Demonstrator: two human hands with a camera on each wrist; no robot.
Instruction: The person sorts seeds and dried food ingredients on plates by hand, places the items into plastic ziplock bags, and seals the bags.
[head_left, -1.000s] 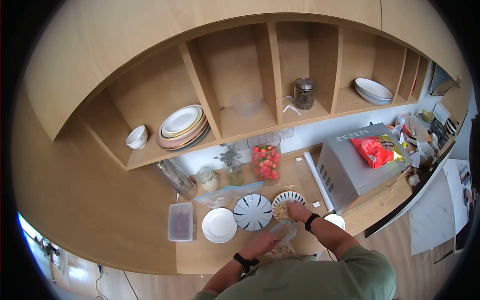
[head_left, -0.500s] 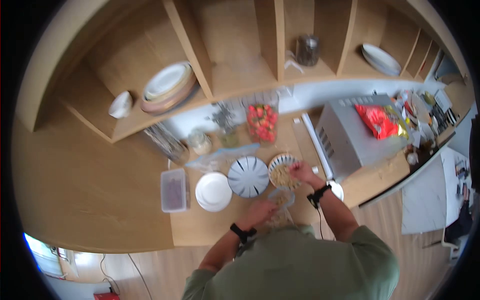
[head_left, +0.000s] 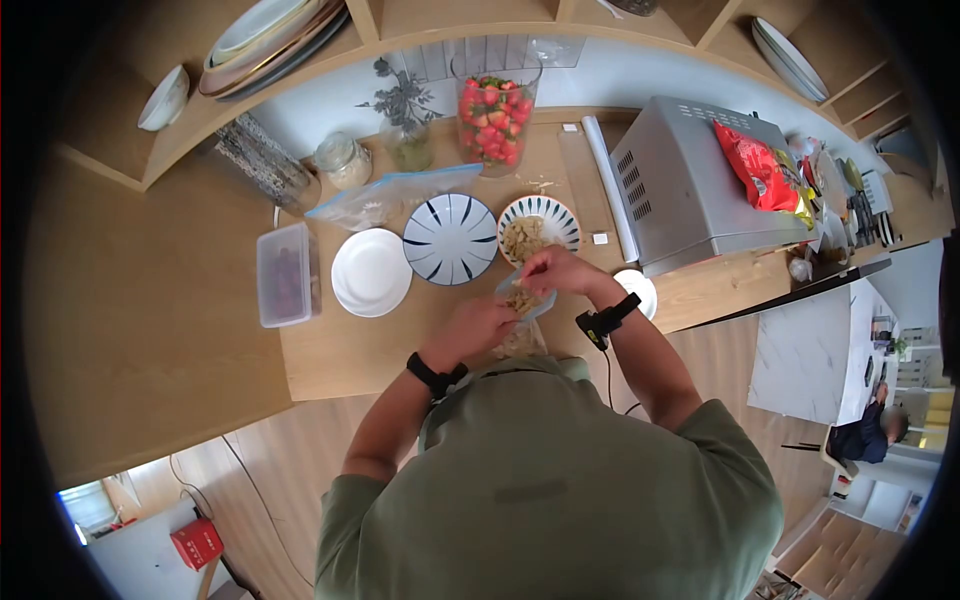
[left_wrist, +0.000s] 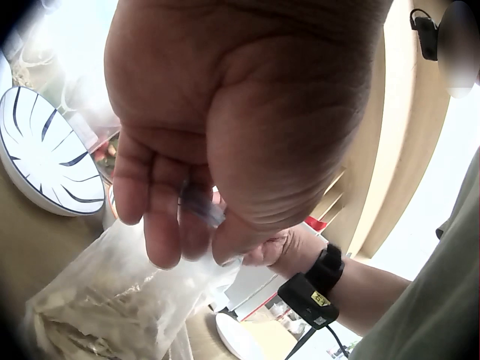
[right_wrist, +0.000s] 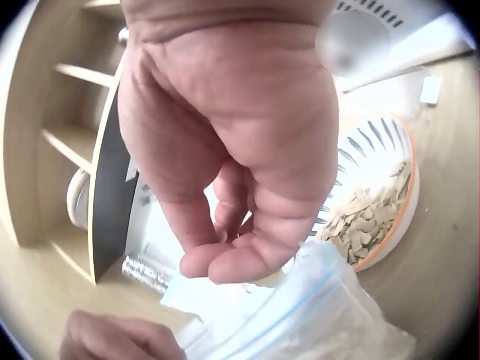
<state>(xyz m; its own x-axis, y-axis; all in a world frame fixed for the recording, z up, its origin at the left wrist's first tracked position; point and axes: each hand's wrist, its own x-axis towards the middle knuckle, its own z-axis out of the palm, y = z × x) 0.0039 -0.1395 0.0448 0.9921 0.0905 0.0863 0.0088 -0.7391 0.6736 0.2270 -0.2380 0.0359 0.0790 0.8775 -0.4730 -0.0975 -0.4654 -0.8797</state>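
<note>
In the head view my left hand point(head_left: 478, 328) pinches the rim of a clear zip bag point(left_wrist: 127, 292), which has pale dried flakes inside. My right hand point(head_left: 560, 270) is over the bag's mouth, thumb and fingertips drawn together. A bit of pale flake shows at those fingertips in the right wrist view. Just beyond the hand stands a striped bowl point(right_wrist: 390, 150) with an orange rim, partly filled with dried flakes point(right_wrist: 364, 225). To its left lie a blue-striped plate point(head_left: 450, 240) and a plain white plate point(head_left: 370, 273).
At the left is a lidded plastic box point(head_left: 287, 275). Along the back stand a glass jar point(head_left: 345, 162), another zip bag point(head_left: 390, 195) and a tall vase of strawberries point(head_left: 495, 125). A silver oven point(head_left: 680, 190) bearing a red snack bag point(head_left: 752, 172) is at the right, under the shelves.
My right hand has come out of the striped bowl and over to the zip bag's mouth. The left hand stays at the bag. The head view has tilted downward.
</note>
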